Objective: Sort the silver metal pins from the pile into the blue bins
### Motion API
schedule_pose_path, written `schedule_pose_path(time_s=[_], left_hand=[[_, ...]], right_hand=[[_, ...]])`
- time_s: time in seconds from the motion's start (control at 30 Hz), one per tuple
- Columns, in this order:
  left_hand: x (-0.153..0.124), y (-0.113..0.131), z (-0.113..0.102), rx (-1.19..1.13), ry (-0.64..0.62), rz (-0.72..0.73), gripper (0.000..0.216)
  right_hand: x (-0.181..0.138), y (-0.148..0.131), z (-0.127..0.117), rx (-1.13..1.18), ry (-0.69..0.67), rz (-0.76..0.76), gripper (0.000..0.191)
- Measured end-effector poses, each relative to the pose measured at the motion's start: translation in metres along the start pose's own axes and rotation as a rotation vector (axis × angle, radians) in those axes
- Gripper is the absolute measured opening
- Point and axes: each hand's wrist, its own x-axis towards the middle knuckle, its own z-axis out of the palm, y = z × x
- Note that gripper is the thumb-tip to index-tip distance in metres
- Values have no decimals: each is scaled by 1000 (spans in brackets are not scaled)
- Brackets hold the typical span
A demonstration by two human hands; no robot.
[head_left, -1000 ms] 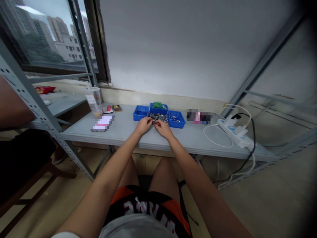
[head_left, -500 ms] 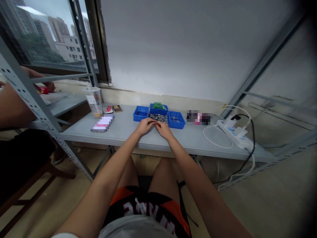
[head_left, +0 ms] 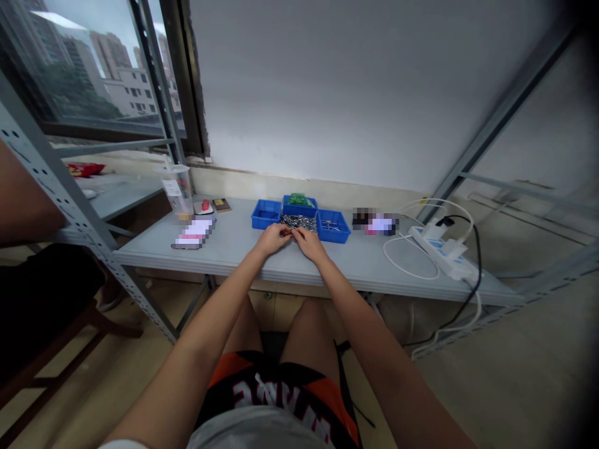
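Observation:
My left hand and my right hand rest together on the grey table, fingertips meeting just in front of a pile of small metal parts. Both hands are closed in a pinch on something too small to make out. Blue bins stand right behind the pile: one at the left, one at the back with green parts, one at the right.
A clear cup, a phone and small items lie at the table's left. A white power strip with cables sits at the right. Another person's arm shows at the left edge, beside a metal shelf post.
My hands stay nearly still at the pile, fingers shifting slightly. The other person's hand that reached over the left shelf half a second ago has withdrawn.

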Motion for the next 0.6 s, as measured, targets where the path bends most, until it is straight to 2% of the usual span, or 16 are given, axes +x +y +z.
schedule_pose_path(time_s=[0.6], left_hand=[[1,-4,1,65,-15,23,21]], right_hand=[[1,7,3,2,-1,9,16]])
